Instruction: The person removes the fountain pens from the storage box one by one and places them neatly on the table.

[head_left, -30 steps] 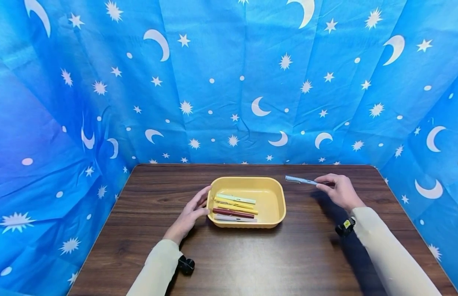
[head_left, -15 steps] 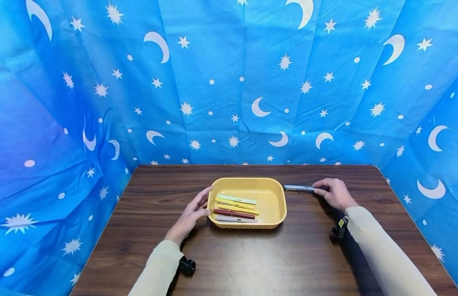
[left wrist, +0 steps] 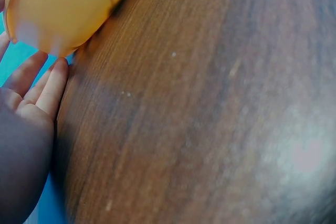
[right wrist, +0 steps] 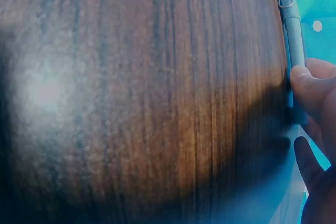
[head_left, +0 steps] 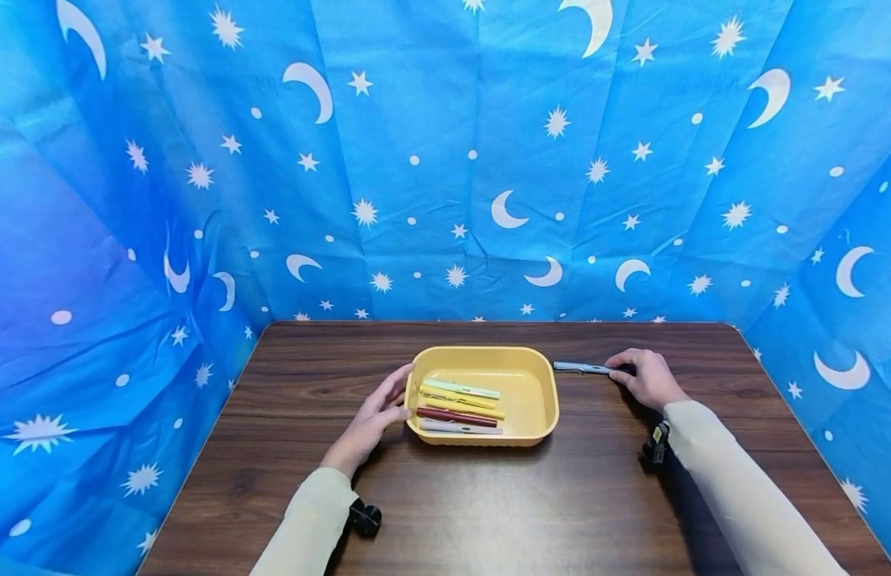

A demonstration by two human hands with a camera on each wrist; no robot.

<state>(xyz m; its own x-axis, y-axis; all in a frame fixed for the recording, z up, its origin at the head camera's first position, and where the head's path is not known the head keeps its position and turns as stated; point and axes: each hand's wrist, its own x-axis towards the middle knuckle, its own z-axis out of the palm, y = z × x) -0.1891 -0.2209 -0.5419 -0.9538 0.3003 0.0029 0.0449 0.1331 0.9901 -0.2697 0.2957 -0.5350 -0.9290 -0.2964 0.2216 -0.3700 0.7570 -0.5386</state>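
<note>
My right hand (head_left: 649,379) pinches the right end of a light blue pen (head_left: 581,368) between thumb and fingers. That pen lies level at the table surface, its clip end close to the yellow tray's right rim. The right wrist view shows the thumb on the blue pen's barrel (right wrist: 296,40). My left hand (head_left: 369,416) touches the left end of the yellow tray (head_left: 528,400); in the left wrist view its extended fingers (left wrist: 52,87) lie against the tray wall (left wrist: 68,11). Inside the tray's left part are a pale green pen (head_left: 463,388), yellow pens (head_left: 470,409), a dark red pen (head_left: 456,416) and a whitish pen (head_left: 460,428).
A dark wood-grain table (head_left: 503,504) carries everything. Blue cloth (head_left: 445,176) with moons and stars hangs behind the table and along both sides. Black wrist cameras sit on both cuffs.
My right hand has lowered the blue pen to the table and shifted slightly left, the pen now level rather than raised and tilted. The left hand and tray have stayed in place.
</note>
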